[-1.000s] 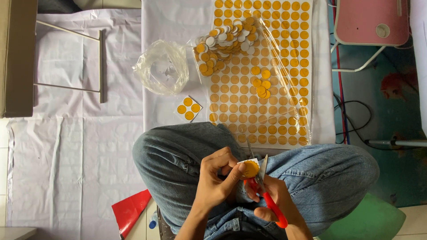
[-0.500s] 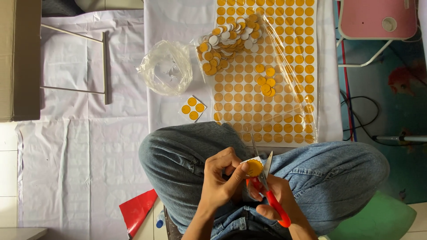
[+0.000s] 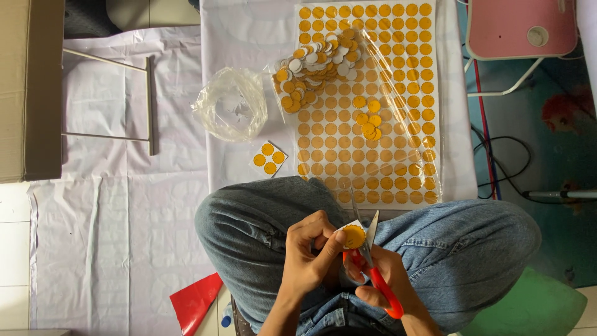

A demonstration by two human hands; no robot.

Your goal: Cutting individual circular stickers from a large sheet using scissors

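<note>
My left hand (image 3: 310, 254) pinches a small paper piece with a round orange scalloped sticker (image 3: 353, 236) over my lap. My right hand (image 3: 380, 279) holds red-handled scissors (image 3: 372, 261), their blades parted on either side of the sticker. I sit cross-legged in blue jeans. Ahead on the floor lies a large sheet of orange stickers (image 3: 385, 124) under clear plastic. A pile of cut-out stickers (image 3: 314, 68) rests on its upper left part, and a few loose ones (image 3: 369, 122) lie mid-sheet.
A crumpled clear plastic bag (image 3: 231, 104) lies left of the sheet. A small square piece with several stickers (image 3: 269, 159) lies near my knee. A cardboard box (image 3: 31, 87) is far left, a red sheet (image 3: 194, 301) by my leg, a pink stool (image 3: 521, 28) at upper right.
The scissor blades have opened a little around the sticker, and my left hand has turned the piece slightly. The view has shifted a bit.
</note>
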